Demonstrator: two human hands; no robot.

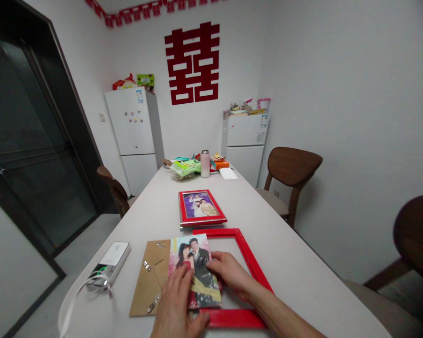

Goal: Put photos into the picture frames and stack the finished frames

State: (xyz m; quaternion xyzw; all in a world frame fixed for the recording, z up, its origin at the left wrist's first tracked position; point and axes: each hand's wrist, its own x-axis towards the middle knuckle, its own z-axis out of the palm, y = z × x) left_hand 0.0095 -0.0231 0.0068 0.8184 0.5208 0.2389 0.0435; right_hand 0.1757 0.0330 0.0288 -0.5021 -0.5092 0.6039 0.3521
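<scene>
White table (296,253), photo (196,256) beneath left hand (176,305) and right hand (232,273)

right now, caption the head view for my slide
Left hand and right hand rest on a photo print over an empty red frame, beside a backing board on a white table.

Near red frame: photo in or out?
Out. The photo lies loose across the left rail of the empty red frame and the backing board; left hand and right hand rest on it.
</scene>
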